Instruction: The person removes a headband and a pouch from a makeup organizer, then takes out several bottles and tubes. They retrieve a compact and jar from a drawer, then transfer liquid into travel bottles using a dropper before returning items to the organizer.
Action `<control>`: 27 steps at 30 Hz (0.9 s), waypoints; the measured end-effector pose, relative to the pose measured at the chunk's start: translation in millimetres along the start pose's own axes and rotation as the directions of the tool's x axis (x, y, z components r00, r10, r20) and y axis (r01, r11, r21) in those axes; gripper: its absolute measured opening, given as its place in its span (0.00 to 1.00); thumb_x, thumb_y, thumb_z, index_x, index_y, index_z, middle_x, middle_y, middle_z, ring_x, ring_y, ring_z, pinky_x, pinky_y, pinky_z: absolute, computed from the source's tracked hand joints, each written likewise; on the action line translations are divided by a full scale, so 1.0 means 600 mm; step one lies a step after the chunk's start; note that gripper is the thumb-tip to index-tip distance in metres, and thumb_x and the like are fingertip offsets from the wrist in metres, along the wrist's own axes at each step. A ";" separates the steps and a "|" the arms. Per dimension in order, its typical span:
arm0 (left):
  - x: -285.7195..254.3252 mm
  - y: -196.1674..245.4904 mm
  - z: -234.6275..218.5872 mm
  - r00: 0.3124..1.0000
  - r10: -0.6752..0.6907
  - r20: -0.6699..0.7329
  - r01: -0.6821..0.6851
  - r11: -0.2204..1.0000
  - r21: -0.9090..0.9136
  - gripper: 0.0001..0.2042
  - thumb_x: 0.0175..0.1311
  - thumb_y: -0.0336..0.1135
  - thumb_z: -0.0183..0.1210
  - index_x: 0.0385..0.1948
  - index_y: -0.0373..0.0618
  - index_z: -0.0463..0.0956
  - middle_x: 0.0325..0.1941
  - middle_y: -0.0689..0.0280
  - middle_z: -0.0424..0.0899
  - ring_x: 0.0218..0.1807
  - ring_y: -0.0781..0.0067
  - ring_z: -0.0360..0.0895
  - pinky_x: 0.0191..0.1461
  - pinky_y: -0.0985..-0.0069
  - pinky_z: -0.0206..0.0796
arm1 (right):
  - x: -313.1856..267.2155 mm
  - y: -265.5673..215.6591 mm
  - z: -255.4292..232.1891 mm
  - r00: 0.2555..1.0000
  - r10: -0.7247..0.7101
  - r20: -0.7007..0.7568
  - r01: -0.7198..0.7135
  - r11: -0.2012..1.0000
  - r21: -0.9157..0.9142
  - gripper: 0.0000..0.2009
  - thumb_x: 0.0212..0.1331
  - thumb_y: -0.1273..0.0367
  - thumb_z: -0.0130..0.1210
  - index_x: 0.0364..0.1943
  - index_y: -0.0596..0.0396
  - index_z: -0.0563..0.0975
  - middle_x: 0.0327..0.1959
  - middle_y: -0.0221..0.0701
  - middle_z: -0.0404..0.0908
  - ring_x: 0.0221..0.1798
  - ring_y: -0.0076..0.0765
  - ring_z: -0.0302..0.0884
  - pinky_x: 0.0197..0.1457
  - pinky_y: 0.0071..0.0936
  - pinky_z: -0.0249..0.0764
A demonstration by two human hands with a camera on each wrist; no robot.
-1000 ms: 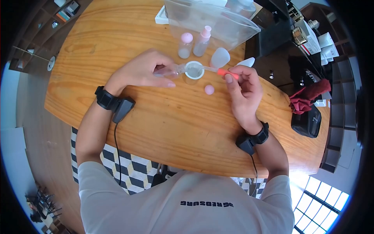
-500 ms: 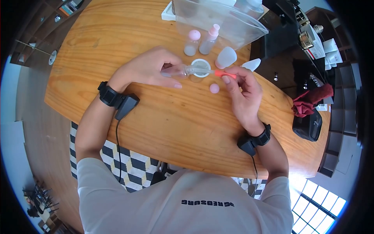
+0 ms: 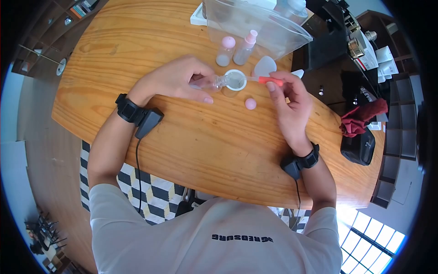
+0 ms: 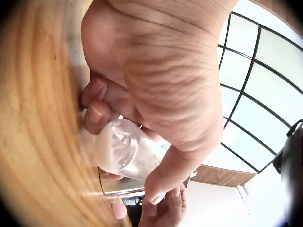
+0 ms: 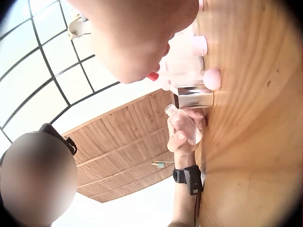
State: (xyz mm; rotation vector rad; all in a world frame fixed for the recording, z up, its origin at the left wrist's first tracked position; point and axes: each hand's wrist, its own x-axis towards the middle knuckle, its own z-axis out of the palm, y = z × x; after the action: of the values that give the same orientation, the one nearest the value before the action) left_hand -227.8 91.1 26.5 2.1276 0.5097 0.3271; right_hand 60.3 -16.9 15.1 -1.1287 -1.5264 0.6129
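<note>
My left hand [image 3: 178,82] grips a small clear bottle [image 3: 206,83], tilted on its side, its uncapped neck pointing right. Cloudy white liquid shows in the bottle [image 4: 120,151] in the left wrist view. Between my hands stands a jar [image 3: 236,90] with a white rim, its wall shiny silver in the right wrist view; the bottle's neck reaches its left rim. My right hand [image 3: 294,102] pinches a dropper by its red bulb [image 3: 270,81], with the pale stem pointing left toward the jar's right rim. A round pink cap [image 3: 250,104] lies just in front of the jar.
Behind the jar stand a bottle with a round pink cap [image 3: 225,52] and a pink-topped spray bottle [image 3: 245,49]. A translucent cap [image 3: 264,67] is beside my right fingers. Farther back is a clear zip bag [image 3: 255,27]; a dark red cloth [image 3: 360,119] lies right.
My right hand has moved right with the dropper, drawing its stem out of the bottle's neck. The left hand keeps its hold on the bottle, close to the jar.
</note>
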 end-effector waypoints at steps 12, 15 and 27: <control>0.004 -0.001 -0.005 0.995 0.077 0.064 -0.078 0.997 0.016 0.18 0.53 0.44 0.76 0.35 0.40 0.83 0.20 0.71 0.68 0.24 0.77 0.62 0.29 0.74 0.53 | -0.019 -0.028 0.003 0.984 0.144 0.104 -0.096 0.924 -0.371 0.16 0.62 0.67 0.70 0.47 0.54 0.75 0.24 0.28 0.80 0.21 0.23 0.74 0.26 0.23 0.69; 0.000 0.015 -0.001 0.983 -0.049 0.175 0.063 0.995 -0.077 0.19 0.48 0.41 0.77 0.36 0.38 0.84 0.23 0.69 0.70 0.25 0.76 0.64 0.29 0.75 0.53 | -0.018 -0.038 0.009 0.932 0.220 0.288 -0.008 0.807 -0.590 0.16 0.61 0.62 0.70 0.45 0.53 0.76 0.27 0.31 0.82 0.24 0.32 0.81 0.27 0.32 0.74; 0.010 0.051 0.046 0.948 0.049 0.313 0.036 0.965 -0.261 0.22 0.53 0.49 0.75 0.39 0.39 0.86 0.25 0.68 0.76 0.25 0.76 0.66 0.28 0.75 0.54 | -0.030 -0.044 -0.016 0.941 -0.116 0.317 0.152 0.984 -0.092 0.15 0.52 0.75 0.71 0.42 0.51 0.79 0.36 0.28 0.82 0.23 0.26 0.73 0.26 0.25 0.70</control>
State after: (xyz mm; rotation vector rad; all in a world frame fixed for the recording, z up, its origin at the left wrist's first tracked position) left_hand -203.8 58.5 36.8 1.8731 0.2546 0.0469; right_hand 59.9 -45.7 31.8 -1.0369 -1.9144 0.6373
